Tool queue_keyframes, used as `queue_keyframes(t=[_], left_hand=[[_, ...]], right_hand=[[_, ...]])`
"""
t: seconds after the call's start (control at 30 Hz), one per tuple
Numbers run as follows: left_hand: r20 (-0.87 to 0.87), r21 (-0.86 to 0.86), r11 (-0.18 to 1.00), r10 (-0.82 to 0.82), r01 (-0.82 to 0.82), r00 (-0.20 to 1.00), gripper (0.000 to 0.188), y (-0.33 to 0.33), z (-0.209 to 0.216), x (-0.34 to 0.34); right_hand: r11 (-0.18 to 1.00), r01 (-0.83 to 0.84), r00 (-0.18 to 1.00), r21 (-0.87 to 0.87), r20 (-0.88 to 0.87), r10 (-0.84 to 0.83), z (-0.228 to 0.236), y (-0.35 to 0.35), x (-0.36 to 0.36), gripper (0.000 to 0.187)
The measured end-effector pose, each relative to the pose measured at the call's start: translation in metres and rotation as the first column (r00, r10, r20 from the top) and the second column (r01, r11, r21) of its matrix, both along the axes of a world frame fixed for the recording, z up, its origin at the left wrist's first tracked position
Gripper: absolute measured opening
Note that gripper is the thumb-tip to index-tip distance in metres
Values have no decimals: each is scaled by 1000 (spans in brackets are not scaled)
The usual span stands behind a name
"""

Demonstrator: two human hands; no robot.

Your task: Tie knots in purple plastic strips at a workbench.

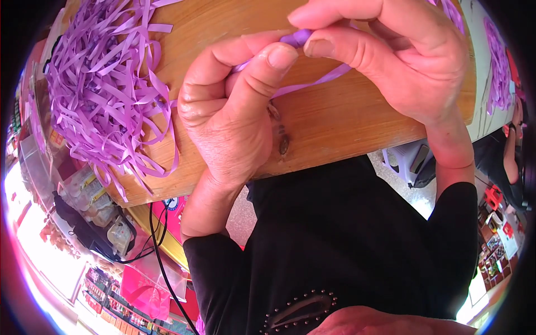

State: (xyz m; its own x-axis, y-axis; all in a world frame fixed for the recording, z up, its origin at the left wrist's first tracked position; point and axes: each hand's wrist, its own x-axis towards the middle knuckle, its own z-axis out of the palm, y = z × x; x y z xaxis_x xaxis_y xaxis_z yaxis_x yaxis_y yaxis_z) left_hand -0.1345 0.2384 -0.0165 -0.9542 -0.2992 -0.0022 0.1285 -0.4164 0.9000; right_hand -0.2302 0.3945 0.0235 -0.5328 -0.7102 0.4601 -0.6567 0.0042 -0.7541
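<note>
Between my two hands, above the wooden table, is a small knotted bit of purple ribbon (297,38). My left hand (229,95) pinches its left side between thumb and index finger. From the right, my right hand (399,56) closes thumb and forefinger on the same knot. A loose ribbon strand (315,79) runs beneath both hands over the wood. To the left of my left hand lies a large tangled heap of purple ribbons (106,89), some with small knots in them. My palms hide part of the held ribbon.
The wooden table (346,123) ends in front of my body. More purple ribbons (497,67) lie on a white surface at the far right. A black cable (159,262) hangs below the table's left corner, near plastic bags (92,192). Another person's arm (511,153) shows at right.
</note>
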Motion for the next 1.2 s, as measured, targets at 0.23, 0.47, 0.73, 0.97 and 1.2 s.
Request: queue_keyframes(t=[0.23,0.47,0.73,0.97,1.2], left_hand=[[24,61,998,-25,24,999,10,5,6,-4],[1,81,995,-49,49,999,12,0,1,-4],[9,35,999,-37,36,999,12,0,-1,1],[-21,-9,1000,-14,14,1000,10,3,1,3],[-214,-387,922,-77,-12,974,10,-7,-8,4]], right_hand=[[987,37,991,156,-130,-17,14,8,0,31],[907,132,991,401,-61,-117,33,-7,3,29],[993,109,846,41,-528,-71,-11,-2,-4,20],[988,112,949,103,-307,-76,0,1,5,17],[989,85,982,117,-176,-64,-5,10,4,17]])
